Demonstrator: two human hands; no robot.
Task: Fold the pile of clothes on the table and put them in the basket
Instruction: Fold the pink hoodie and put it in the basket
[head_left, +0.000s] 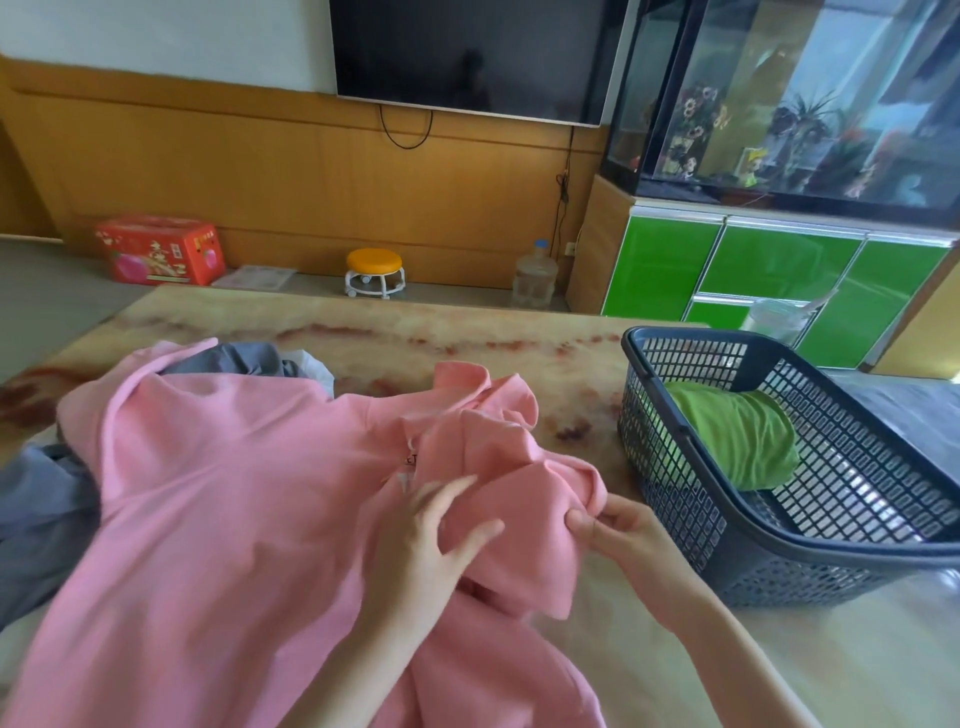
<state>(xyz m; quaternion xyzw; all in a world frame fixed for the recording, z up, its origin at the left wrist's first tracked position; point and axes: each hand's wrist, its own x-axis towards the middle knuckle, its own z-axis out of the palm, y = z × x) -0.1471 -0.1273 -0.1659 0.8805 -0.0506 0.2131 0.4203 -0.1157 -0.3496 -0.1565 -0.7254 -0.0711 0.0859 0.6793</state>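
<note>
On the table (363, 312), pink shirt (208, 493) lies diagonally, collar (467, 382) toward the basket (675, 493).

A pink shirt (218, 493) lies spread on the table (363, 317), collar end rumpled, over grey clothes (41, 509) at left. The dark mesh basket (675, 504), right, holds a folded green garment (737, 431).

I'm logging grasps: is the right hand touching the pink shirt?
Touching. The head view shows the right hand pinching a bunched edge of the pink shirt between thumb and fingers, with no gap between them.
</note>
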